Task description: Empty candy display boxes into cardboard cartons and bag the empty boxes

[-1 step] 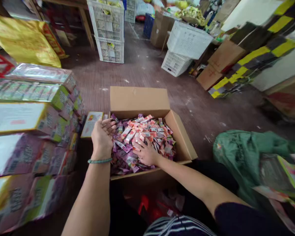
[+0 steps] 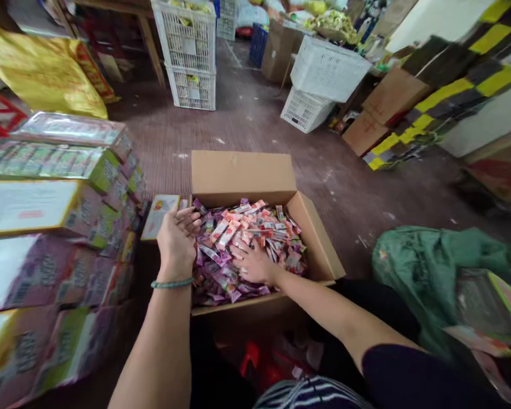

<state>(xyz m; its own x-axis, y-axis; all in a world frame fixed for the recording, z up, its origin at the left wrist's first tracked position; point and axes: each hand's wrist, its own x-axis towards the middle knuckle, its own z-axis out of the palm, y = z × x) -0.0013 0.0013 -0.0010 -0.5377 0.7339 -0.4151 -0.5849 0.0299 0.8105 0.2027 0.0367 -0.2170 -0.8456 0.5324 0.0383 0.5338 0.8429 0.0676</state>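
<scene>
An open cardboard box (image 2: 243, 170) on the floor before me is filled with small, narrow wrapped packets. Purple packets (image 2: 213, 284) lie toward the near left, and orange-red packets (image 2: 262, 218) are heaped over the middle and right. My left hand (image 2: 177, 238), with a green bead bracelet at the wrist, is at the box's left edge. Its palm is turned up, the fingers loosely spread and holding nothing. My right hand (image 2: 253, 262) rests palm down on the heap, fingers apart, touching the packets; no packet shows gripped in it.
Stacked printed cartons (image 2: 80, 210) stand close on my left, with a small white-and-yellow box (image 2: 159, 216) beside the cardboard box. A green cloth sack (image 2: 409, 261) lies to my right. Further off are white plastic crates (image 2: 191, 57), more crates (image 2: 327, 68) and a yellow sack (image 2: 46, 74).
</scene>
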